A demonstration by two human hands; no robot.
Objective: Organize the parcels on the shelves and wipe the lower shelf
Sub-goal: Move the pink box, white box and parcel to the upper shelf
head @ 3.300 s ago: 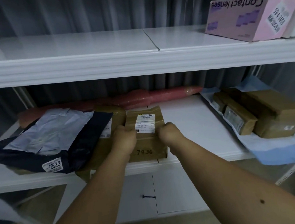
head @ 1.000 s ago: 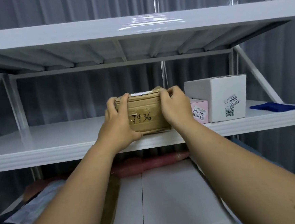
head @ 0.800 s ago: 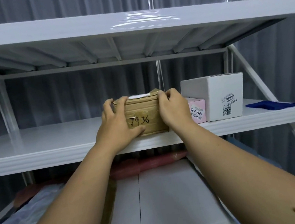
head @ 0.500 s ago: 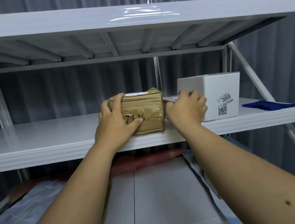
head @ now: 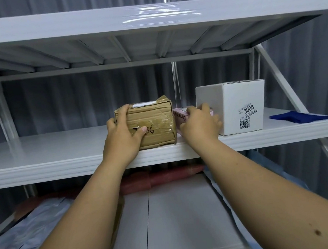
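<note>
A taped brown cardboard parcel stands on the white middle shelf near its front edge. My left hand grips its left front corner, thumb across the handwritten number. My right hand lies over the small pink box wedged between the brown parcel and a white box labelled 3008, fingers curled on it. A dark blue cloth lies at the shelf's far right. The lower shelf shows below my arms.
A long red wrapped roll lies at the back of the lower shelf. Grey and dark plastic mail bags pile at its left, pale blue wrapping at its right. The top shelf hangs overhead. The left half of the middle shelf is bare.
The brown parcel went from the lower shelf to the middle shelf. My right hand has left it and moved right onto the pink box; my left hand stays on the parcel.
</note>
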